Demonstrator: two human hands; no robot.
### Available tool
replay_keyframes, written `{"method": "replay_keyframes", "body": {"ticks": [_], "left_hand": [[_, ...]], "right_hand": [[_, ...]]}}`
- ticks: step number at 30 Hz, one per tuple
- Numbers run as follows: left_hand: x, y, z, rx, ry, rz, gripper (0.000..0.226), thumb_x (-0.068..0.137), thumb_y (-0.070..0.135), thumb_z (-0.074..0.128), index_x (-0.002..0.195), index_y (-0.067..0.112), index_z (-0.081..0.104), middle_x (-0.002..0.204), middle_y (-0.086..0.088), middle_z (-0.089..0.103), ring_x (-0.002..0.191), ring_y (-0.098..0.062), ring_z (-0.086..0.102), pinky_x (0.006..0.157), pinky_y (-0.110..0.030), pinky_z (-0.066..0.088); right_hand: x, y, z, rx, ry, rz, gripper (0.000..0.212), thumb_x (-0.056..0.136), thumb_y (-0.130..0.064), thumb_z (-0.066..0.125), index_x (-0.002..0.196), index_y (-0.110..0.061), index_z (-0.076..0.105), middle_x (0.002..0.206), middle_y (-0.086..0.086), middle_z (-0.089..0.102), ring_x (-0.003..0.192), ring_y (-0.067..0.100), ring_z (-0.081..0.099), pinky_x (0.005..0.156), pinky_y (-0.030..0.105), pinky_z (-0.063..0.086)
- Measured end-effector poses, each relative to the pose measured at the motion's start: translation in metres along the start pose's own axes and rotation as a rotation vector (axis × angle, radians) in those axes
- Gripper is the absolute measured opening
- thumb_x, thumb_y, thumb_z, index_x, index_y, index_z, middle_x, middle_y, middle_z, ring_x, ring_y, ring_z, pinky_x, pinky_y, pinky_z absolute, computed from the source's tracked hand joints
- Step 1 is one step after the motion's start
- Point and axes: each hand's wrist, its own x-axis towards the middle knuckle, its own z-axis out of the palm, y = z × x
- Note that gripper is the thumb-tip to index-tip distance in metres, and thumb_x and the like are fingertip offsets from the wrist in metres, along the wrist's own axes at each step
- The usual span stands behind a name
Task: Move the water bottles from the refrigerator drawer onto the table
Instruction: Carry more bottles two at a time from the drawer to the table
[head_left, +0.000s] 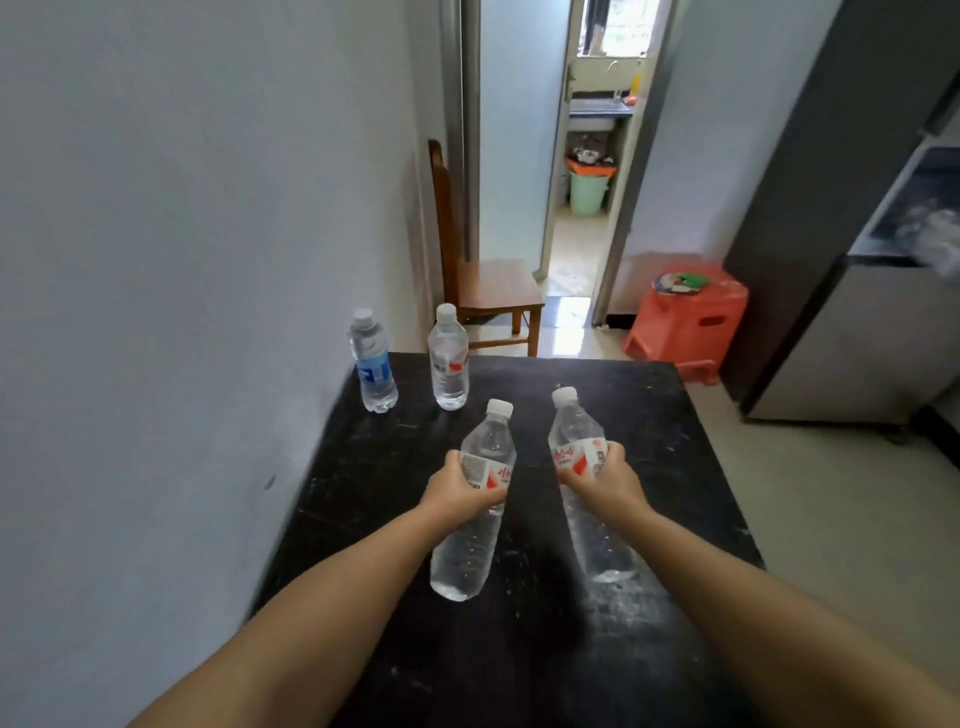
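My left hand (457, 491) grips a clear water bottle (470, 540) with a red and white label, held tilted above the black table (649, 426). My right hand (605, 480) grips a second bottle (597, 540) of the same kind, also tilted over the table. Two more bottles stand upright at the table's far left corner: one with a blue label (373, 364) and one with a red and white label (448, 358). The open refrigerator drawer (919, 218) shows blurred at the right edge.
A white wall runs along the table's left side. Beyond the table are a wooden chair (488, 291), an orange plastic stool (691, 322) and an open doorway. The grey refrigerator body (852, 343) stands to the right, with tiled floor between it and the table.
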Motion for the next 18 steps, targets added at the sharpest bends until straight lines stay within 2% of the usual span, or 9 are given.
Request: {"method": "replay_keyframes", "body": {"ticks": [3, 6, 9, 11, 12, 14, 18], "left_hand": [[0.057, 0.035, 0.014, -0.05, -0.028, 0.016, 0.066, 0.07, 0.031, 0.08, 0.121, 0.019, 0.041, 0.117, -0.002, 0.056, 0.106, -0.02, 0.057, 0.089, -0.034, 0.051], [0.112, 0.065, 0.03, -0.088, -0.012, 0.044, 0.071, 0.069, 0.026, 0.082, 0.127, 0.019, 0.041, 0.124, -0.004, 0.056, 0.113, -0.022, 0.055, 0.094, -0.035, 0.048], [0.155, 0.084, 0.045, -0.106, 0.052, 0.096, 0.072, 0.071, 0.025, 0.081, 0.131, 0.018, 0.042, 0.129, -0.009, 0.053, 0.118, -0.026, 0.053, 0.098, -0.036, 0.046], [0.182, 0.092, 0.053, -0.161, 0.071, 0.096, 0.073, 0.072, 0.022, 0.08, 0.134, 0.017, 0.041, 0.131, -0.01, 0.053, 0.121, -0.027, 0.052, 0.1, -0.037, 0.045], [0.192, 0.095, 0.055, -0.194, 0.061, 0.084, 0.074, 0.073, 0.02, 0.08, 0.136, 0.018, 0.04, 0.133, -0.009, 0.053, 0.123, -0.027, 0.051, 0.102, -0.038, 0.043], [0.212, 0.097, 0.06, -0.247, 0.051, 0.067, 0.076, 0.074, 0.018, 0.08, 0.138, 0.02, 0.038, 0.135, -0.006, 0.052, 0.126, -0.026, 0.049, 0.105, -0.04, 0.041], [0.227, 0.09, 0.067, -0.293, 0.094, 0.123, 0.072, 0.076, 0.016, 0.078, 0.136, 0.021, 0.038, 0.131, -0.002, 0.054, 0.122, -0.02, 0.05, 0.104, -0.034, 0.041]], "right_hand": [[0.053, -0.007, -0.02, 0.042, 0.035, 0.013, 0.06, 0.08, -0.027, 0.075, 0.122, -0.005, 0.04, 0.113, 0.011, 0.057, 0.091, 0.02, 0.055, 0.072, 0.028, 0.041], [0.104, -0.016, -0.035, 0.077, 0.072, -0.012, 0.062, 0.079, -0.028, 0.078, 0.123, -0.006, 0.04, 0.112, 0.011, 0.056, 0.099, 0.026, 0.058, 0.077, 0.029, 0.042], [0.143, -0.022, -0.041, 0.114, 0.101, -0.071, 0.035, 0.08, -0.02, 0.077, 0.094, -0.022, 0.045, 0.1, 0.004, 0.057, 0.093, 0.026, 0.06, 0.078, 0.028, 0.04], [0.168, -0.024, -0.042, 0.141, 0.104, -0.095, 0.031, 0.081, -0.015, 0.076, 0.083, -0.025, 0.046, 0.095, 0.003, 0.057, 0.086, 0.02, 0.056, 0.078, 0.027, 0.04], [0.178, -0.024, -0.042, 0.161, 0.103, -0.098, 0.03, 0.081, -0.016, 0.076, 0.09, -0.025, 0.049, 0.099, 0.004, 0.059, 0.089, 0.019, 0.055, 0.081, 0.028, 0.041], [0.201, -0.016, -0.039, 0.197, 0.103, -0.09, 0.049, 0.078, -0.021, 0.079, 0.114, -0.022, 0.046, 0.112, 0.005, 0.06, 0.099, 0.02, 0.058, 0.09, 0.031, 0.045], [0.221, -0.002, -0.03, 0.238, 0.113, -0.072, 0.066, 0.079, -0.026, 0.078, 0.131, -0.02, 0.038, 0.124, 0.006, 0.058, 0.111, 0.025, 0.058, 0.095, 0.035, 0.046]]}}
